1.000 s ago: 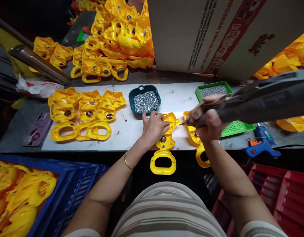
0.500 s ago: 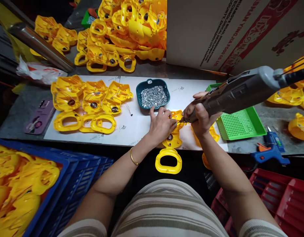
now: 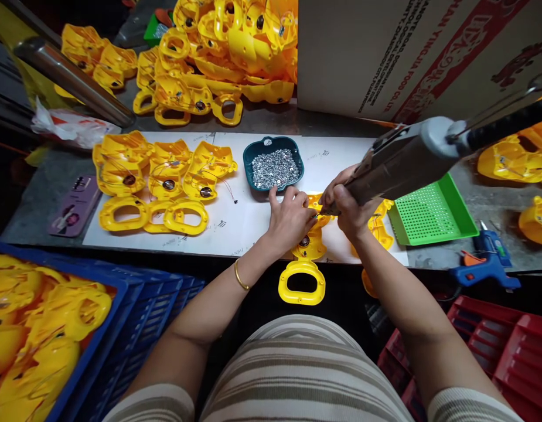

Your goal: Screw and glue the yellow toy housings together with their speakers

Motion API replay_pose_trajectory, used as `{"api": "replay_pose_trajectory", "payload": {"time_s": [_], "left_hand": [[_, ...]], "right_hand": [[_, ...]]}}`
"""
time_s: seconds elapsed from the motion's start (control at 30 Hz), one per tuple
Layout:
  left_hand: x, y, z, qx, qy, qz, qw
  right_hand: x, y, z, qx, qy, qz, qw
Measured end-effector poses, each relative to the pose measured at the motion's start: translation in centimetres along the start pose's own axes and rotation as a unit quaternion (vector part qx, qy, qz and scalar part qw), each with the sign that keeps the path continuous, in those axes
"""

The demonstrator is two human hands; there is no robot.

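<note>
Over the near edge of the white printed sheet [image 3: 235,231], the left hand [image 3: 290,220] has its fingers bent and loosely spread across a yellow plastic shell half [image 3: 313,249], thumb beside the bit of an electric screwdriver [image 3: 405,161]; whether those fingertips pinch a screw is too small to tell. The right hand [image 3: 347,205] is wrapped firmly around the screwdriver's front end, its grey body slanting up to the right. That shell lies under the left hand, its oval handle [image 3: 283,287] jutting past the table edge. Just beyond the left fingers sits a dark teal basin [image 3: 249,161] of small silver screws [image 3: 277,170]. Another yellow shell [image 3: 380,228] lies partly hidden behind the right wrist, near a perforated green tray [image 3: 422,211] and a blue glue gun [image 3: 486,271]. Farther left rest three wired shells [image 3: 167,170] and a purple phone [image 3: 75,205]. A printed cardboard box [image 3: 341,64] stands behind, beside heaped yellow shells [image 3: 257,55].
</note>
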State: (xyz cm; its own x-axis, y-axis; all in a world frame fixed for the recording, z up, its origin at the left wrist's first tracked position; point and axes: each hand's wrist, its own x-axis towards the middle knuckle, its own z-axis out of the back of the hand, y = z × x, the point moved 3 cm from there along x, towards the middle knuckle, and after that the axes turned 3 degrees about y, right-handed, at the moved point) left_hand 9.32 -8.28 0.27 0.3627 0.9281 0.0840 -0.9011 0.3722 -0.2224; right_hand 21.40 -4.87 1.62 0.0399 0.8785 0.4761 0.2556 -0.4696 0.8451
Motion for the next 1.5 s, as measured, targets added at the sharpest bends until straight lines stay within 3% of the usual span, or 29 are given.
{"api": "replay_pose_trajectory", "payload": {"time_s": [0.33, 0.4, 0.5, 0.63, 0.77, 0.9, 0.97, 1.07, 1.3, 1.4, 1.5], "left_hand": [[0.1, 0.3, 0.3, 0.035, 0.010, -0.011, 0.999], [0.3, 0.4, 0.4, 0.043, 0.017, -0.027, 0.999], [0.3, 0.8, 1.1, 0.053, 0.046, -0.052, 0.996], [0.3, 0.8, 2.4, 0.036, 0.041, -0.076, 0.996], [1.4, -2.4, 2.8, -0.037, -0.036, -0.057, 0.997], [3.8, -7.6, 0.9, -0.083, 0.046, -0.053, 0.994], [4.9, -9.0, 0.0, -0.057, 0.086, -0.034, 0.994], [5.9, -9.5, -0.7, -0.049, 0.110, -0.017, 0.993], [5.4, -8.8, -1.4, -0.167, 0.079, -0.022, 0.982], [5.2, -8.5, -1.7, -0.263, 0.077, 0.012, 0.962], [5.1, -8.1, -2.3, -0.369, 0.123, 0.080, 0.918]], "right_hand": [[0.6, -1.4, -0.9, -0.030, 0.085, -0.019, 0.996], [0.9, -0.8, -0.9, -0.031, 0.092, -0.009, 0.995], [1.1, 2.1, 0.1, -0.019, 0.096, 0.002, 0.995], [0.7, 7.3, 4.2, 0.066, 0.024, 0.050, 0.996], [-0.1, 10.0, 9.1, 0.026, -0.104, 0.109, 0.988], [-1.2, 9.8, 12.2, -0.025, -0.167, 0.103, 0.980], [-1.6, 9.5, 13.1, -0.032, -0.162, 0.101, 0.981], [-2.1, 9.4, 13.9, -0.037, -0.152, 0.094, 0.983], [-2.1, 10.1, 14.6, -0.025, -0.147, 0.103, 0.984], [-2.3, 10.2, 14.6, -0.021, -0.148, 0.110, 0.983], [-2.7, 9.4, 14.4, -0.022, -0.146, 0.106, 0.983]]}}
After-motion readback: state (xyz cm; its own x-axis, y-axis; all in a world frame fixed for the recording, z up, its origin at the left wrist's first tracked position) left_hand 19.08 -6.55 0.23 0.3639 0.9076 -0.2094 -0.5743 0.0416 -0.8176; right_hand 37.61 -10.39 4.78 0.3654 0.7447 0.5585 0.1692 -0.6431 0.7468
